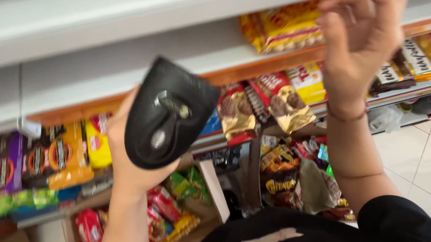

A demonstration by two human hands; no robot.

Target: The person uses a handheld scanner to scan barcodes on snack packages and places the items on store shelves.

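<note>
A shop: white shelves (96,24) stocked with rows of packaged snacks (281,102).

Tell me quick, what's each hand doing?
Left hand: closed around a black handheld device.
Right hand: open, fingers loosely curled, holding nothing, raised near the shelf.

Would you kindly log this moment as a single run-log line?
left hand: holds black handheld device | right hand: raised, empty, fingers curled, near yellow snack packet | shelves: white
</note>
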